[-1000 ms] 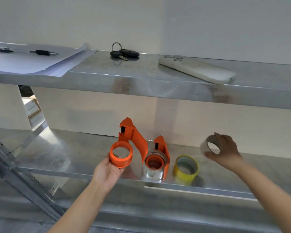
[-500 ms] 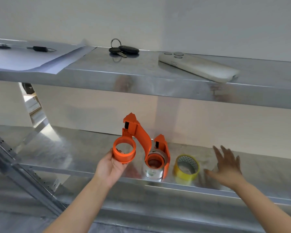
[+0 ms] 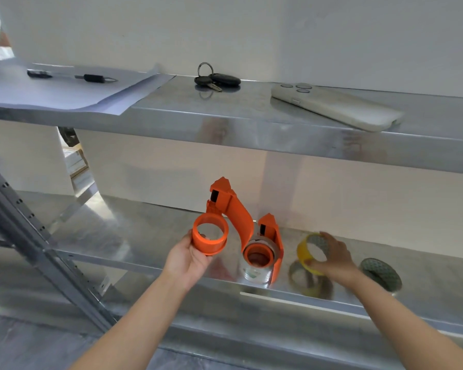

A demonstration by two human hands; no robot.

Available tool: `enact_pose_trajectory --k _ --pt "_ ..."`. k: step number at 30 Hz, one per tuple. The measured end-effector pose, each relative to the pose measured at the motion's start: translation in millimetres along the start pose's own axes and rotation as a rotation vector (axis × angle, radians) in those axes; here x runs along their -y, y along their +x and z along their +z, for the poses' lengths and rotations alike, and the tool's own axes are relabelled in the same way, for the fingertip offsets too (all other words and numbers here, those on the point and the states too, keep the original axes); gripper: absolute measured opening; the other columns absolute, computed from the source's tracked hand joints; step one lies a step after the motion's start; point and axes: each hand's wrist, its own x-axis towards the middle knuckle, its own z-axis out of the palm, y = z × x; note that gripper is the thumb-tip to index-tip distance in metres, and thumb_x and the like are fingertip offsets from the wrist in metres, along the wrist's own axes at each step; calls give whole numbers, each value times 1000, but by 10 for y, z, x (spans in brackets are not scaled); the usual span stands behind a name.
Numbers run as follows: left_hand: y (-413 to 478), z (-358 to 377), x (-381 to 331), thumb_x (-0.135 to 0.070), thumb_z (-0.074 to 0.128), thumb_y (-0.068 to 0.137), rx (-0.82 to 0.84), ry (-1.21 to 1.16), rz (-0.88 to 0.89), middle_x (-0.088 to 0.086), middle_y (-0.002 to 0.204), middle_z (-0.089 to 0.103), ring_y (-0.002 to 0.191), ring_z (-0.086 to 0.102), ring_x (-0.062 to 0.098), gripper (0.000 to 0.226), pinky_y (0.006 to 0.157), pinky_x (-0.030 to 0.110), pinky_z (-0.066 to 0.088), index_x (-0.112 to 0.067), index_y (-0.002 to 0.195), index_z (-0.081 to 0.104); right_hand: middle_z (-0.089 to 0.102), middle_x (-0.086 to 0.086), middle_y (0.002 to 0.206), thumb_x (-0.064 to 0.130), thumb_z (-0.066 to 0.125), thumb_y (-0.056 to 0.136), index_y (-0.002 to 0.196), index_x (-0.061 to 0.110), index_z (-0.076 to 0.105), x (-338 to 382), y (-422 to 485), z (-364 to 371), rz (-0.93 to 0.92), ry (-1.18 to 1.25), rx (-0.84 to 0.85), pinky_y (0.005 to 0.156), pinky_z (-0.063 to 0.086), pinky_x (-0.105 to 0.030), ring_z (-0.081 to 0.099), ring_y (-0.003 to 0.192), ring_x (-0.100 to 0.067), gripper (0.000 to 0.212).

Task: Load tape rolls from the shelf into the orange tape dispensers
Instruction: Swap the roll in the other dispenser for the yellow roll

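While one dispenser (image 3: 263, 252) on the lower shelf (image 3: 134, 236) already carries a roll | left hand (image 3: 183, 259) grips the empty dispenser (image 3: 219, 222); right hand (image 3: 334, 259) fingers clasp the yellow tape roll (image 3: 306, 253) just above that shelf | loading left; one flat roll (image 3: 381, 273) waits

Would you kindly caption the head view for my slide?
Left hand holds an empty orange tape dispenser while right hand lifts a yellow tape roll.
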Motion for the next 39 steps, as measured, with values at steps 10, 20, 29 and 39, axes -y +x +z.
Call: enact_pose_trajectory --k 10,20,29,39 --pt "-15 239 232 -34 22 100 130 196 30 8 75 74 73 71 17 44 80 36 47 -10 100 59 44 19 116 44 75 50 131 23 39 1489 -794 -276 -730 263 -37 91 28 5 42 111 9 91" --pt "-204 303 196 -51 25 95 238 300 64 6 82 76 74 72 13 57 69 29 54 -10 106 63 37 -4 136 36 74 60 141 27 25 1708 -705 189 -848 -218 109 111 31 -37 34 128 -20 95" --pt "-361 300 227 -37 41 90 335 432 115 -8 60 68 55 63 2 30 55 17 53 -17 98 62 25 -7 150 25 70 64 144 29 15 1609 -697 276 -873 -347 143 116 21 -47 18 143 -20 97" --pt "-350 264 178 -13 56 83 111 147 24 0 50 55 46 59 10 11 61 29 56 -14 71 55 38 1 146 29 57 80 137 22 40 1403 -1015 254 -929 -48 -337 109 30 -18 31 134 1 59"
